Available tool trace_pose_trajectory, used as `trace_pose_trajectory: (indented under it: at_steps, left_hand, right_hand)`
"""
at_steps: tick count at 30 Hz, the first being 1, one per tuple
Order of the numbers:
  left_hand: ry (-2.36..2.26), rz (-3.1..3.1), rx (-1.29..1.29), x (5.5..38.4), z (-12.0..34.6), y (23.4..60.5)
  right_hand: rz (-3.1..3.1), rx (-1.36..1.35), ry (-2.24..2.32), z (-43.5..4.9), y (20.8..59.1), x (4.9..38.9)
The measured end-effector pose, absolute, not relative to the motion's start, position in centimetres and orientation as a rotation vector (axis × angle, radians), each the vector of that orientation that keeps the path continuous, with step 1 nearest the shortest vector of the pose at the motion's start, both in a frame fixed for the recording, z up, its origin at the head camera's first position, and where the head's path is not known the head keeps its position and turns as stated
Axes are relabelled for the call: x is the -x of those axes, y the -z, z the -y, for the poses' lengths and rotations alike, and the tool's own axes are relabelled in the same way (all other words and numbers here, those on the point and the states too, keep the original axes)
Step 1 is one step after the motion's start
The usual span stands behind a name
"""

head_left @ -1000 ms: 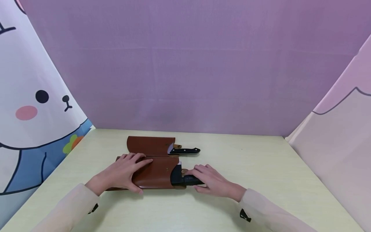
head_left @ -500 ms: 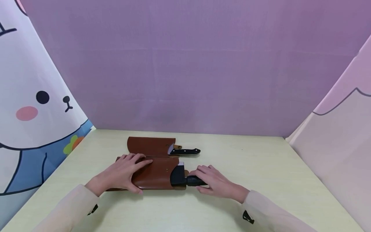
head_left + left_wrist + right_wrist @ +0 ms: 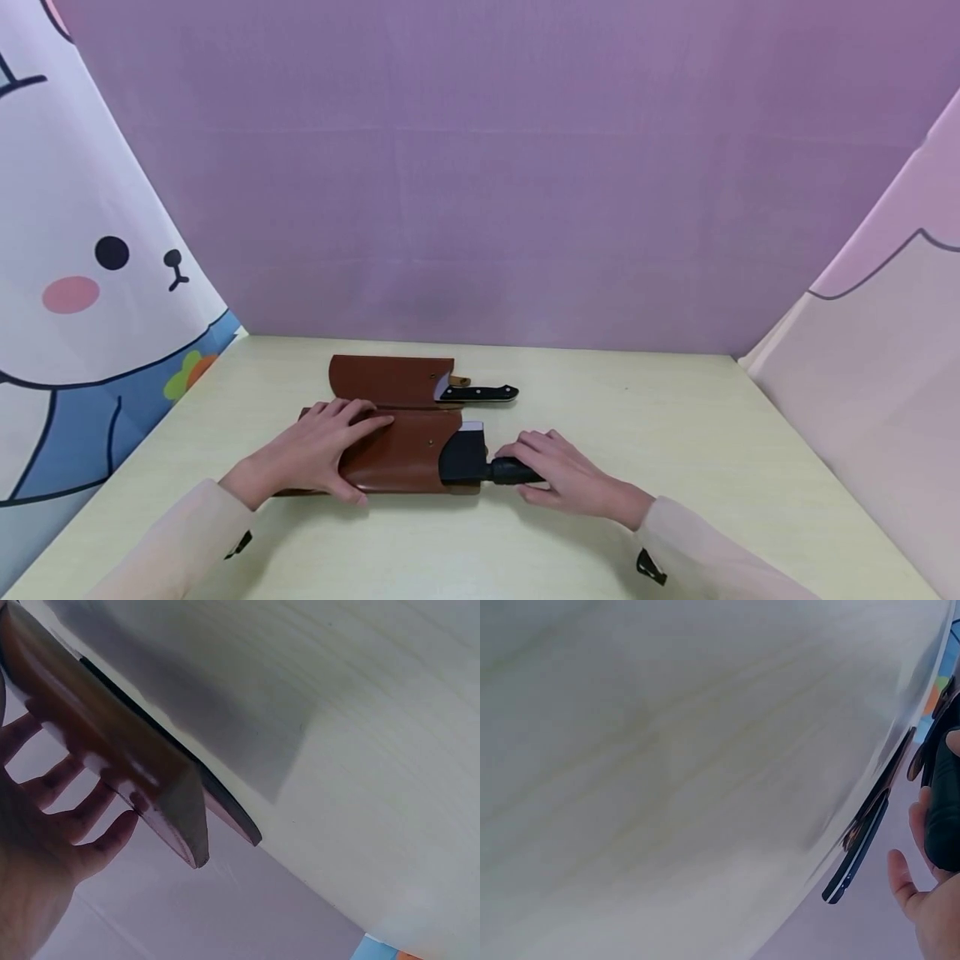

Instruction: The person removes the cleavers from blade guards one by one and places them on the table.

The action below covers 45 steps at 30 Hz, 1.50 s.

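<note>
A broad brown leather sheath (image 3: 405, 454) lies near the front of the table. My left hand (image 3: 318, 446) rests across it with spread fingers, the thumb down by its near edge. In the left wrist view, the fingertips touch the side of the sheath (image 3: 97, 727). From the sheath's right mouth sticks out the wide dark blade (image 3: 462, 457) of a knife, with a pale upper edge. My right hand (image 3: 566, 479) grips its black handle (image 3: 512, 471), which also shows in the right wrist view beside the fingers (image 3: 900, 881). The rest of the blade is hidden inside.
Just behind lies a second brown sheath (image 3: 390, 380) holding another knife, whose black riveted handle (image 3: 480, 392) points right. A purple cloth (image 3: 480, 183) hangs behind the pale table (image 3: 675, 433), with printed cloths at both sides.
My right hand has moved right with the knife, and more of its dark blade shows outside the sheath. The left hand has kept its place on the sheath.
</note>
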<state>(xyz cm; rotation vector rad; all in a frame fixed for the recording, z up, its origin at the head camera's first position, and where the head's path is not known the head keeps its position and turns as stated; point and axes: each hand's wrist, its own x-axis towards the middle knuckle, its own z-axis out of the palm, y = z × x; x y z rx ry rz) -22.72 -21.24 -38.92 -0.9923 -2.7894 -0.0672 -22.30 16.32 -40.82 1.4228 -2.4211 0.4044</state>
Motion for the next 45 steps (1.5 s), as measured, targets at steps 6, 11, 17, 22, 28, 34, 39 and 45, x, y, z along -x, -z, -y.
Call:
trace_pose_trajectory:
  at_steps: [6,11,17,22,28,34,39,45]
  left_hand:
    - [0.065,2.785,0.994,22.7,21.3,39.1]
    - [0.080,2.784,0.993,22.7,21.5,39.2]
    - [0.082,2.769,0.990,22.8,21.8,39.3]
    - [0.080,2.756,0.991,22.8,22.1,39.2]
    - [0.088,2.755,0.991,22.7,22.3,39.3]
    - [0.092,2.731,0.990,22.7,22.6,39.5]
    - [0.098,2.761,0.980,22.7,22.9,39.7]
    - [0.092,2.779,0.961,22.7,23.2,39.7]
  right_hand:
    - [2.455,-1.420,-0.421,-16.5,40.9,22.2]
    - [2.461,-1.409,-0.414,-16.7,40.8,22.0]
    - [2.426,-1.402,-0.409,-17.1,40.9,22.1]
    - [2.418,-1.398,-0.413,-17.3,40.9,22.1]
    - [2.433,-1.386,-0.414,-17.5,40.9,22.1]
    - [2.445,-1.380,-0.417,-17.8,41.0,22.0]
    - [2.446,-1.374,-0.421,-18.1,41.1,22.0]
    - [2.411,-1.381,-0.427,-18.5,41.2,22.0]
